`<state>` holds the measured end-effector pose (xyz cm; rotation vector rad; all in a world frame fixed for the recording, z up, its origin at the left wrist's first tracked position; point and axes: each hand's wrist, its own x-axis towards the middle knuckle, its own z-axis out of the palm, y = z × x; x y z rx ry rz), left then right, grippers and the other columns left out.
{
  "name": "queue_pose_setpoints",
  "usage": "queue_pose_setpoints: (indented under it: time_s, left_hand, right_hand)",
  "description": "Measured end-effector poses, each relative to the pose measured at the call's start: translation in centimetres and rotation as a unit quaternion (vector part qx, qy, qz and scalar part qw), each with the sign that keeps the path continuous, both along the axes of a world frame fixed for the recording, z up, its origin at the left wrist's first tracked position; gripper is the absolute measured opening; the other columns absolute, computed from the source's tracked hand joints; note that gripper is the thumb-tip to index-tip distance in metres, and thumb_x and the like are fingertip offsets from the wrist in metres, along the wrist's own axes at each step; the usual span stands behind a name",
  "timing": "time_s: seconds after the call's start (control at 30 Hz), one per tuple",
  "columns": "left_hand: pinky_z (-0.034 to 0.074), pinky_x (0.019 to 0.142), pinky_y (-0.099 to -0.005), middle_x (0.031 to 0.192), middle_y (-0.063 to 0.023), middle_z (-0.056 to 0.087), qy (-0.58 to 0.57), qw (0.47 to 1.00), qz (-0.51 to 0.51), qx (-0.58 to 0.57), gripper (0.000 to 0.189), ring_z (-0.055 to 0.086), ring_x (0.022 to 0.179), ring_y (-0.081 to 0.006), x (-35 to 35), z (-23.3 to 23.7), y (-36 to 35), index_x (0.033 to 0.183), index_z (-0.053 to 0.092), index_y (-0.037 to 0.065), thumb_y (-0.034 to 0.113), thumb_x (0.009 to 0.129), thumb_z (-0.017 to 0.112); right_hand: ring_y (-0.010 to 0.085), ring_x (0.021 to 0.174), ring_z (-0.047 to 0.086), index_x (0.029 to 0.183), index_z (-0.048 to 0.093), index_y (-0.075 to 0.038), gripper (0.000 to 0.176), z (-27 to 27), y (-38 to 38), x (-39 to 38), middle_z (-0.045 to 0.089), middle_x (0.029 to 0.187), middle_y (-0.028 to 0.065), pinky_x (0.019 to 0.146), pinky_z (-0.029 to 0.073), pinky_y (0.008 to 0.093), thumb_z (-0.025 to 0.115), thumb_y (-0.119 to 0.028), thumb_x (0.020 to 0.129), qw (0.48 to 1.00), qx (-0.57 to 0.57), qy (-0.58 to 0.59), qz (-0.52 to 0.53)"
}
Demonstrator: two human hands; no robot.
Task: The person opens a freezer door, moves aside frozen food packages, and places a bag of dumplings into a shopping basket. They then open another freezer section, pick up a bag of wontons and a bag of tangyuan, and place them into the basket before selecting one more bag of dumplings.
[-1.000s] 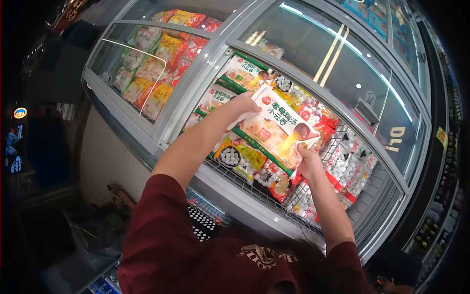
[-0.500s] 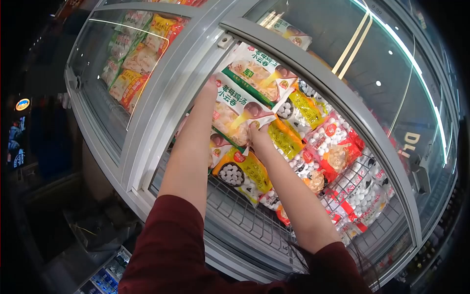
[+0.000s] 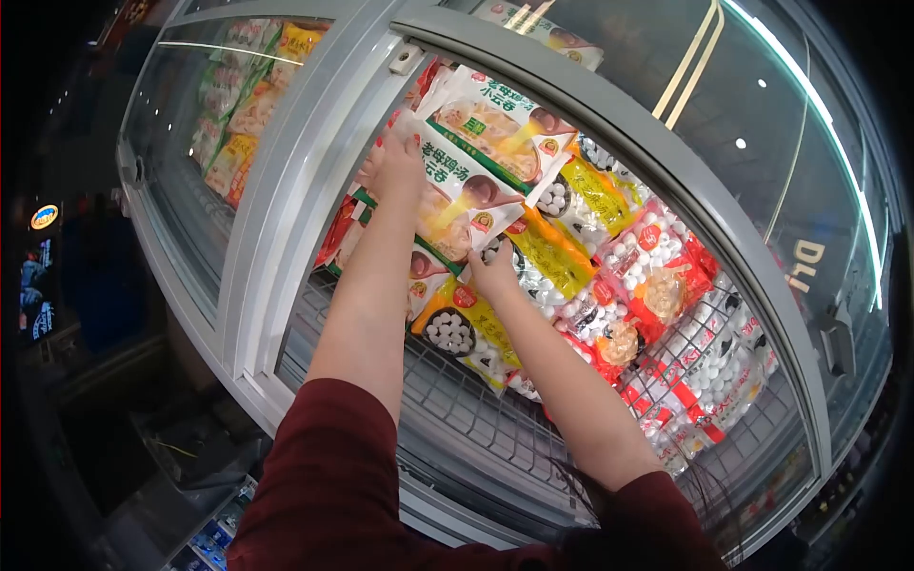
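Observation:
A white-and-green bag of frozen wontons (image 3: 457, 205) lies tilted in the open freezer compartment. My left hand (image 3: 396, 160), with red nails showing, is closed on the bag's upper left corner. At its lower right corner, my right hand (image 3: 495, 273) pinches the edge; some of its fingers are hidden. Just above lies a second wonton bag (image 3: 514, 128) of the same print. Under and beside the held bag are yellow bags of white rice balls (image 3: 481, 333), and part of another wonton bag (image 3: 426, 285) shows beneath it.
A wire basket (image 3: 457, 390) holds the bags. Red-and-white bags of balls (image 3: 657, 262) lie to the right. The grey freezer frame (image 3: 314, 152) and sliding lid rim (image 3: 609, 124) border the opening. More bags (image 3: 252, 109) sit under glass at left.
My left hand has shifted left along the bag's end, and its fingers now show. My right hand has moved slightly down and left at the corner. The view has shifted a little.

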<state>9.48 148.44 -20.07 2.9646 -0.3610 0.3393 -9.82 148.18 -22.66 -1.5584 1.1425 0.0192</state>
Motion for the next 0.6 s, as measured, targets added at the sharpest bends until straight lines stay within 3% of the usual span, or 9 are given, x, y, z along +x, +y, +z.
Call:
queue_pose_setpoints:
  time_s: [0.1,0.2,0.3,0.43,0.53,0.6]
  left_hand:
    - [0.013,0.096,-0.0588,0.14,-0.0094,0.014,0.0,0.976,-0.217,-0.035,0.055,0.014,0.125,-0.0403,-1.4,2.2,0.3,0.131,0.028,0.023,0.045,0.083,0.04]
    - [0.014,0.095,-0.0606,0.141,-0.0073,0.012,0.068,0.899,-0.396,0.173,0.06,0.008,0.129,-0.0342,-5.2,4.5,0.8,0.132,0.021,0.035,0.056,0.079,0.039]
    - [0.013,0.095,-0.062,0.142,-0.0052,0.003,0.216,0.884,-0.315,0.27,0.067,0.003,0.129,-0.0335,-6.7,4.8,2.1,0.132,0.016,0.04,0.062,0.074,0.043]
    - [0.013,0.095,-0.0616,0.143,-0.003,-0.002,0.258,0.861,-0.326,0.293,0.074,0.0,0.13,-0.0324,-5.6,5.1,2.5,0.133,0.013,0.04,0.065,0.071,0.045]
    - [0.013,0.095,-0.0615,0.143,-0.0037,-0.001,0.259,0.836,-0.362,0.32,0.075,0.0,0.13,-0.0322,-5.4,5.2,4.3,0.132,0.013,0.04,0.061,0.07,0.05]
    - [0.02,0.093,-0.0603,0.142,-0.0039,0.002,0.262,0.814,-0.375,0.357,0.075,0.007,0.129,-0.033,-5.2,5.2,6.6,0.131,0.017,0.039,0.052,0.069,0.057]
  right_hand:
    - [0.0248,0.09,0.055,0.125,0.02,0.005,0.064,6.2,-2.5,-3.4,0.055,0.102,0.0188,0.077,0.043,0.0293,0.056,-0.021,0.079,0.993,0.093,0.034,0.068]
    - [0.0243,0.088,0.057,0.125,0.025,0.001,0.059,10.6,-3.3,-8.6,0.055,0.101,0.0177,0.075,0.044,0.031,0.054,-0.021,0.08,0.981,0.14,-0.035,0.128]
    - [0.0234,0.087,0.057,0.124,0.029,-0.001,0.051,16.8,-5.4,-13.0,0.056,0.097,0.0172,0.073,0.046,0.0316,0.052,-0.018,0.081,0.971,0.156,-0.094,0.152]
    - [0.0211,0.086,0.057,0.123,0.031,-0.002,0.045,21.0,-7.4,-18.8,0.056,0.096,0.0158,0.072,0.046,0.0299,0.05,-0.012,0.083,0.981,0.094,-0.085,0.149]
    - [0.0135,0.088,0.051,0.121,0.033,-0.004,0.041,23.6,-8.2,-22.5,0.05,0.101,0.0111,0.075,0.043,0.0251,0.049,-0.008,0.084,0.975,0.094,0.015,0.2]
    - [0.0132,0.088,0.051,0.121,0.033,-0.004,0.04,25.3,-8.8,-24.5,0.05,0.101,0.0108,0.074,0.043,0.0251,0.048,-0.007,0.084,0.975,0.108,0.012,0.196]
